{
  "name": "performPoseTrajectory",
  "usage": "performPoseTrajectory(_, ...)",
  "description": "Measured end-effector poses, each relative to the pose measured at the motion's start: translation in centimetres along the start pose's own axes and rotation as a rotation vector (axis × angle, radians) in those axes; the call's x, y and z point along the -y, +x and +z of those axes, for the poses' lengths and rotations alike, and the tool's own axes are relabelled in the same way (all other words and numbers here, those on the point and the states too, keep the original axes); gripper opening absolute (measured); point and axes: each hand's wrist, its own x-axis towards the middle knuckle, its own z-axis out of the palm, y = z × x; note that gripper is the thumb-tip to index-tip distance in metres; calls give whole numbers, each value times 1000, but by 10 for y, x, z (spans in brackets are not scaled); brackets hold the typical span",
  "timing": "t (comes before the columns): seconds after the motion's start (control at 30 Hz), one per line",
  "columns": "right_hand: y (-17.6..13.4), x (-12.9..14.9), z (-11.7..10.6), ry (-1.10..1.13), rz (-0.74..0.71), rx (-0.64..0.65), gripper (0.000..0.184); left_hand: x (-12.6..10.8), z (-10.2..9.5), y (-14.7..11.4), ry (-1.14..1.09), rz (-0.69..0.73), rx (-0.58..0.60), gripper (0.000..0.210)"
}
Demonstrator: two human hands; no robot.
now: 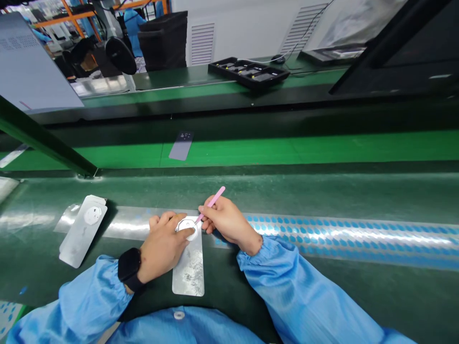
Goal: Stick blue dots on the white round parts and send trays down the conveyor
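A silvery phone back cover (189, 272) lies on the green work surface in front of me. On its upper part is a white round piece (188, 223). My left hand (165, 246) holds the cover down, fingers bent at its upper left and fingertips on the round piece, hiding part of both. Pink tweezers (215, 198) are pinched in my right hand (224, 220), slanting down so that their tip meets the right edge of the round piece. To the left rests a small stack of similar covers (81, 236), the top one bearing its own white round piece.
A clear strip with rows of blue dots (344, 236) runs rightward along the surface. Beyond it, a purple-grey phone cover (181, 145) lies on a bright green belt (251, 152). A green post (53, 143) rises at left. A black tray (247, 74) stands at the back.
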Motion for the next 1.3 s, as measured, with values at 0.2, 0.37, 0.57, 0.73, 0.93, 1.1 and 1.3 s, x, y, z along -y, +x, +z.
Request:
performPoseTrajectory(0.2, 0, 2, 2, -1, 7, 8, 17, 1, 1, -1, -9, -1, -12, 28)
performPoseTrajectory(0.37, 1, 2, 2, 14, -6, 7, 17, -1, 0, 2, -18, -2, -18, 29)
performPoseTrajectory(0.57, -1, 7, 2, 117, 22, -10, 20, -4, -1, 10, -69, -73, 42, 27)
performPoseTrajectory(0.73, 2, 7, -5, 251, 4, 14, 26, 11, -20, 28, -277, -143, 32, 36)
performPoseTrajectory(0.93, 7, 2, -13, 353, -14, 41, 39, 96, -106, 86, -124, -314, -136, 29)
performPoseTrajectory(1.1, 10, -1, -9, 385, 7, 44, 44, 156, -154, 141, 91, -577, -231, 27)
performPoseTrajectory(1.3, 8, 1, -7, 396, 35, 23, 50, 144, -98, 187, 157, -652, -94, 33)
